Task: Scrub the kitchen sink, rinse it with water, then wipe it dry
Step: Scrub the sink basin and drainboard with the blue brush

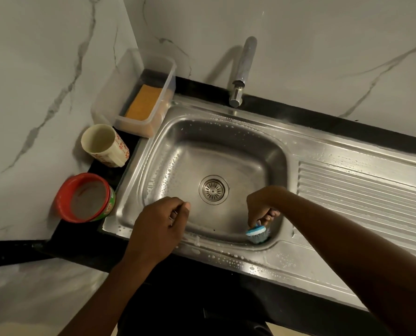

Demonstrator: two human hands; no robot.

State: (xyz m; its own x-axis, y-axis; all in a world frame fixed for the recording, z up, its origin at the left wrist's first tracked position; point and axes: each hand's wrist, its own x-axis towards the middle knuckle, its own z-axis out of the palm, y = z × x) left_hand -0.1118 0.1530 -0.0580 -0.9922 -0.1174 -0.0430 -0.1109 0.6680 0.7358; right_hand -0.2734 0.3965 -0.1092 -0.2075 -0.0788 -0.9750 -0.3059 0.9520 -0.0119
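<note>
Down in the near right corner of the bowl: the scrub brush (257, 235) sits against the steel where the floor curves up into the near wall.
Brush, which way it points: bristles down and toward the person, pushed into the corner; the blue-and-white head is above them, and the grip runs up and away into the fist. Its long axis stands steep, leaning from the hand toward the near rim.
Right hand (262, 209): fingers curled tight round the top of the brush, wrist bent down into the bowl, forearm crossing the near rim from the right.
Left hand (159, 223): over the near left edge of the bowl, fingers curled in with the thumb laid along the forefinger. Whether it pinches anything small I cannot tell.
Sink (226, 149): stainless steel, beaded with droplets and suds on the rim and the left wall.
Drain (213, 189): mid-floor, between the two hands and a little beyond them.
Drainboard (362, 195): ribbed, to the right of the bowl.
Faucet (241, 76): behind the bowl, with its spout over the far rim.
Left counter: a clear tub (164, 93) holding an orange sponge (142, 103), a flowered cup (105, 145) and a red-rimmed pot (85, 197), in a row along the marble wall.
</note>
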